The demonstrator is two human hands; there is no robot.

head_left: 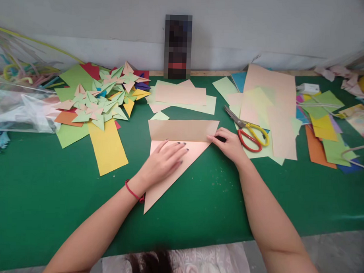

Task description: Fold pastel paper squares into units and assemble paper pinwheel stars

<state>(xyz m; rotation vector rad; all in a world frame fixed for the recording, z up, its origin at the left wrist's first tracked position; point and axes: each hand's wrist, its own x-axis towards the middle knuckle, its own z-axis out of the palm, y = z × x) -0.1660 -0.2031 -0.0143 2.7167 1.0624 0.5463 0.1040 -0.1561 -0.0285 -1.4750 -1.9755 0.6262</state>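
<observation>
A sheet of pale pink paper (168, 180) lies on the green table in front of me, folded into a triangle with a straight strip standing out along its far edge. My left hand (166, 158) rests flat on the triangle, fingers stretched out just below the crease. At the right end of that crease, my right hand (228, 144) pinches the paper between thumb and forefinger. Scissors (248, 129) with one red and one yellow handle lie just right of my right hand, blades slightly apart, on pale green paper.
Folded paper stars (102, 98) are heaped at the left, with a yellow sheet (108, 148) nearer me. Cut pink and green strips (180, 95) lie behind my paper. Large pink sheets (268, 103) and coloured paper (325, 133) lie right. A pixelated dark object (177, 46) stands against the wall.
</observation>
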